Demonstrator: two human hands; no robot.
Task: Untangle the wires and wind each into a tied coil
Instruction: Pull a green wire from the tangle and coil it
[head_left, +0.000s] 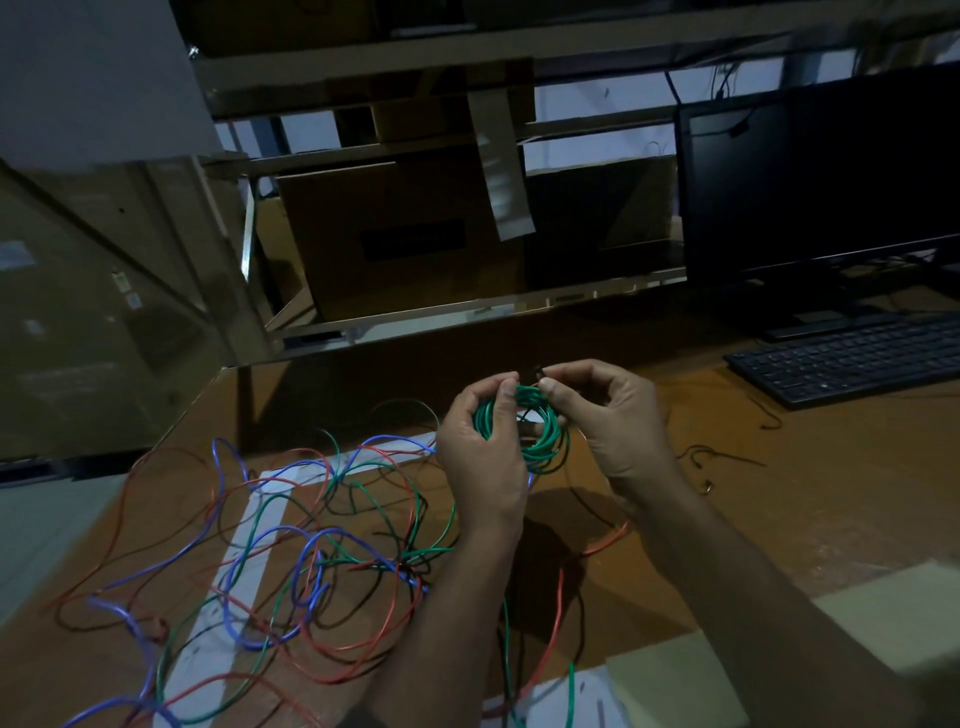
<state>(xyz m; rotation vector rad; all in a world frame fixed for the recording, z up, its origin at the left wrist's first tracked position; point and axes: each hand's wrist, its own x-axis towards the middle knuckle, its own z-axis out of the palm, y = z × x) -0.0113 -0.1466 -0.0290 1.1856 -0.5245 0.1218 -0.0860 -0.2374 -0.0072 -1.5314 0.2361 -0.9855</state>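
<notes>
A green wire coil is held above the table between both hands. My left hand grips the coil's left side, fingers curled round the loops. My right hand pinches a small dark piece at the coil's top, thumb and forefinger together. A tangle of red, blue, green and black wires sprawls over the brown table to the left, below my left forearm. A green strand and a red strand run down toward the front edge.
A black keyboard and a dark monitor stand at the right rear. Thin dark wire pieces lie right of my hands. Cardboard boxes and shelving fill the back. Pale paper sheets lie at the front right.
</notes>
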